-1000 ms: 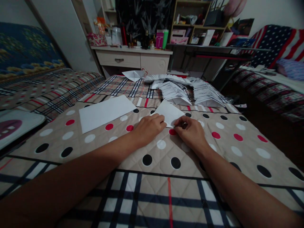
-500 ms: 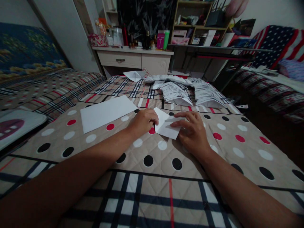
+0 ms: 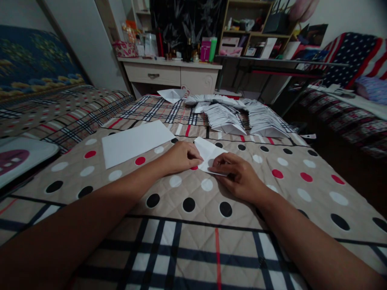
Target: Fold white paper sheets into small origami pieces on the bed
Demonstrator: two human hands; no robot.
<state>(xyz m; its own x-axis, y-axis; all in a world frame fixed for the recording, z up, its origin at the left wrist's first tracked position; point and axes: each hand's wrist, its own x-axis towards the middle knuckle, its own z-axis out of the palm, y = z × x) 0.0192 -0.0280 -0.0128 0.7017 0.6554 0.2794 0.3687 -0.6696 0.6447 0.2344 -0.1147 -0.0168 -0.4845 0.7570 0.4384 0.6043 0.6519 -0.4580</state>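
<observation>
A small piece of folded white paper [image 3: 206, 150] lies on the bedspread between my two hands. My left hand [image 3: 183, 156] is closed at the paper's left edge, thumb and fingertips pinching it there. On the right side, my right hand [image 3: 237, 172] grips the paper's near corner between thumb and bent fingers, covering part of it. To the left of my left hand, a flat stack of blank white paper [image 3: 137, 143] rests on the spread.
Rows of folded paper pieces [image 3: 226, 118] lie toward the far end of the bed, with a separate folded paper [image 3: 171, 95] left of them. A white dresser [image 3: 154, 75] stands behind. A white object with a purple oval [image 3: 36, 159] sits at left.
My right hand has moved left and inward over the paper, its fingers curling onto the near edge where they were spread before. My left hand stays at the left edge.
</observation>
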